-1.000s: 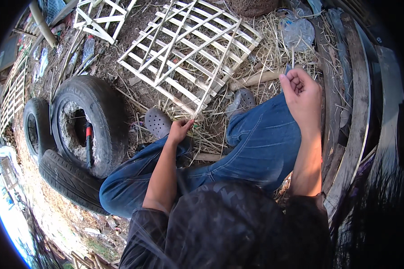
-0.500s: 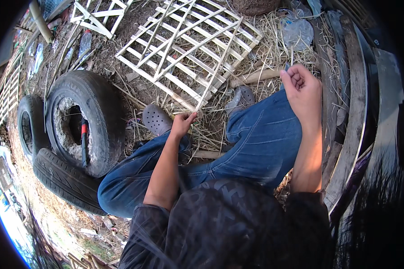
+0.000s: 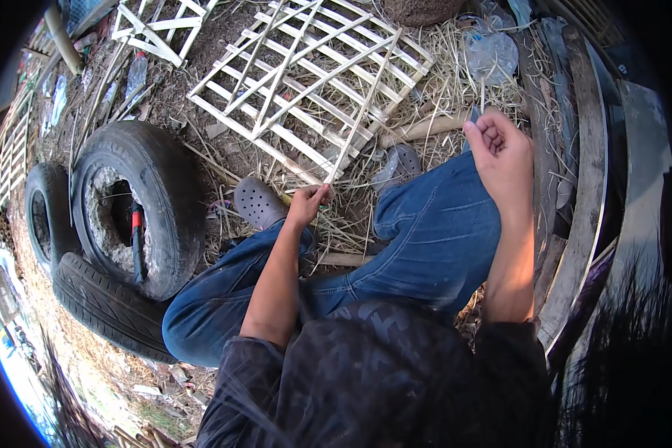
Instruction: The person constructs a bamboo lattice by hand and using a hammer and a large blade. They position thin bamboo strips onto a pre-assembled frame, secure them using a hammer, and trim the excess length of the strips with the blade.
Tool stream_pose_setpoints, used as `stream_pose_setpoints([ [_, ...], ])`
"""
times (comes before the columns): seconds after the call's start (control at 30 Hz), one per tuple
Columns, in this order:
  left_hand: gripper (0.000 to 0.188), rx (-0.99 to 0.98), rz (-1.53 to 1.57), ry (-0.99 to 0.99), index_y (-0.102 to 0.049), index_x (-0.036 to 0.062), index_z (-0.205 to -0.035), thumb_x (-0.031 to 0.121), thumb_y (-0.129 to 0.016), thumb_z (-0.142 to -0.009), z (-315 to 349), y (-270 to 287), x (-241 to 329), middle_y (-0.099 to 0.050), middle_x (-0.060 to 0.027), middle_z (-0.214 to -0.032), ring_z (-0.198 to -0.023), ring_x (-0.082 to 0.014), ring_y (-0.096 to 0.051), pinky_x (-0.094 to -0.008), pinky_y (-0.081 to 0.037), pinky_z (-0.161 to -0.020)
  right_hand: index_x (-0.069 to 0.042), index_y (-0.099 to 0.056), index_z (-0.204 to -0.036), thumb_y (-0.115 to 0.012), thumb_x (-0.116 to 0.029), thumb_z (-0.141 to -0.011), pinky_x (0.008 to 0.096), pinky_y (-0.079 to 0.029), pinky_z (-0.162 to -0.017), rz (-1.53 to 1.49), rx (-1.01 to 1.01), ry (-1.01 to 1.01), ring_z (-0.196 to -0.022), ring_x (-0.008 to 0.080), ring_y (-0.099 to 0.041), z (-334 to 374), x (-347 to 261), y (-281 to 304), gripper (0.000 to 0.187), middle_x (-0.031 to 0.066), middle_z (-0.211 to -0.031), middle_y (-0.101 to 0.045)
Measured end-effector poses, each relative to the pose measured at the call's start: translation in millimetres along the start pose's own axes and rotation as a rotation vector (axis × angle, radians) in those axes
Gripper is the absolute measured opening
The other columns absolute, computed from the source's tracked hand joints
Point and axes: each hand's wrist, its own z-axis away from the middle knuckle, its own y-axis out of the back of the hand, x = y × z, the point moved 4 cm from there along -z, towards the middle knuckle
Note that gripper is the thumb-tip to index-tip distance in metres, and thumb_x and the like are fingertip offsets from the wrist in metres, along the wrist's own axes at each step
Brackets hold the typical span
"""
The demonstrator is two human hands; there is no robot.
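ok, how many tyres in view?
3. Large tyre with a red-and-black handle in its hole; second tyre left of it; third tyre below both in the picture. Others may be hidden behind them.

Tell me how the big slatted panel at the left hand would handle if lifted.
The slatted panel would probably feel light for its size, being thin strips with wide gaps. The crossing diagonals should keep it fairly stiff. Individual strips look slender, so they might snap if pushed hard.
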Motion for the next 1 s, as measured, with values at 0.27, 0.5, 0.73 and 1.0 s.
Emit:
stream_pose_setpoints([
  [0.27,0.04,-0.019,0.009,0.007,-0.066,-0.0034,-0.079,0.031,-0.055,-0.095,-5.9,0.3,-13.4,-0.059,-0.0006,-0.068,-0.064,-0.0073,-0.051,-0.0237,-0.043,-0.064,-0.002,-0.059,-0.074,-0.068,-0.015,-0.081,0.024,-0.036,-0.048,0.006,-0.012,-0.004,-0.049,0.0062,-0.044,-1.0,-3.2,-0.9,0.017,0.0007,-0.054,-0.05],
  [0.5,0.037,0.016,0.09,0.02,-0.067,-0.005,-0.087,0.03,-0.056,-0.095,0.1,0.3,-3.0,-0.064,-0.0041,-0.07,-0.066,-0.009,-0.057,-0.0248,-0.047,-0.067,-0.002,-0.058,-0.074,-0.069,-0.015,-0.081,0.0243,-0.037,-0.048,0.017,-0.016,-0.011,-0.049,0.0069,-0.044,-0.9,-1.1,-1.7,0.018,0.0013,-0.055,-0.05],
  [0.73,0.038,0.015,0.14,-0.052,-0.067,-0.0056,-0.089,0.03,-0.055,-0.095,6.9,-0.9,2.2,-0.066,-0.007,-0.071,-0.069,-0.0107,-0.062,-0.0252,-0.049,-0.068,-0.003,-0.059,-0.075,-0.069,-0.016,-0.08,0.0253,-0.037,-0.048,0.037,-0.034,-0.004,-0.048,0.0079,-0.045,-2.7,-2.2,-2.8,0.017,0.0018,-0.054,-0.05],
  [1.0,0.036,0.023,0.259,-0.063,-0.066,-0.007,-0.091,0.027,-0.054,-0.096,0.4,-1.0,-14.0,-0.066,-0.0083,-0.075,-0.067,-0.0124,-0.062,-0.0257,-0.051,-0.064,-0.003,-0.059,-0.074,-0.069,-0.016,-0.08,0.026,-0.037,-0.047,0.06,-0.06,-0.018,-0.047,0.0088,-0.045,-4.5,-2.9,-5.3,0.017,0.0024,-0.054,-0.05],
])
